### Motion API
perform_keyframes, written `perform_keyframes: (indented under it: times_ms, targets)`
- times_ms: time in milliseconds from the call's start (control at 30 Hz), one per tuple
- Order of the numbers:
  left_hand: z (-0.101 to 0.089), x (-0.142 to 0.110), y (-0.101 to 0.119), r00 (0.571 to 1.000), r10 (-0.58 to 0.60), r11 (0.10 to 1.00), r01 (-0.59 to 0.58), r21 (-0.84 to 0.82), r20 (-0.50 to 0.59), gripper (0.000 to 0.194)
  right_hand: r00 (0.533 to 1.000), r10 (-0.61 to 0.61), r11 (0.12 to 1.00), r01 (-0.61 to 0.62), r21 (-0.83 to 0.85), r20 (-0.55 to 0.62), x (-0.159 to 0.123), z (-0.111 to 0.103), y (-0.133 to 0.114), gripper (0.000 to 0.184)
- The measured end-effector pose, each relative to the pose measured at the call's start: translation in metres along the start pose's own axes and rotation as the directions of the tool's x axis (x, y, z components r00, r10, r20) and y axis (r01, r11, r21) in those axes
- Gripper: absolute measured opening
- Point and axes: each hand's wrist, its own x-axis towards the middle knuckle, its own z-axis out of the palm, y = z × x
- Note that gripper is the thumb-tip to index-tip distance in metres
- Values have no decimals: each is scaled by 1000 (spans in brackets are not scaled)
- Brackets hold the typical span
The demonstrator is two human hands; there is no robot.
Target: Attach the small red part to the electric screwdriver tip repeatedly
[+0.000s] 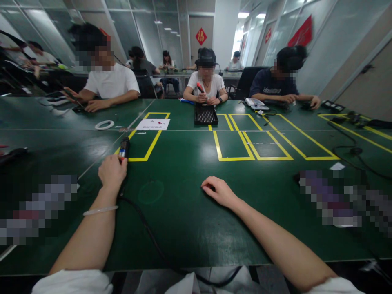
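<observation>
My left hand (112, 171) is closed around the lower end of a black cylindrical tool (124, 148) with a blue and white label; its exact kind is unclear. The tool points away from me, beside the yellow tape outline (139, 159). A black cable (147, 226) runs from near my left wrist towards the table's front edge; whether it joins the tool is hidden. My right hand (221, 192) rests on the green table (183, 228), fingers curled and thumb near the index finger. Nothing shows in it.
Across the table a person holds a red and black tool (200, 88) over a black tray (206, 121) of small parts. A printed sheet (153, 124) and a white ring (104, 125) lie farther left. Blurred items (330, 200) and cables (355, 151) are at right.
</observation>
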Motion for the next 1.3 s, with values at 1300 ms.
perform_keyframes:
  times_ms: [1300]
  targets:
    - [-32, -139, 152, 478, 869, 432, -614, -661, 125, 22, 984, 134, 879, -174, 445, 120, 2, 3, -6, 21]
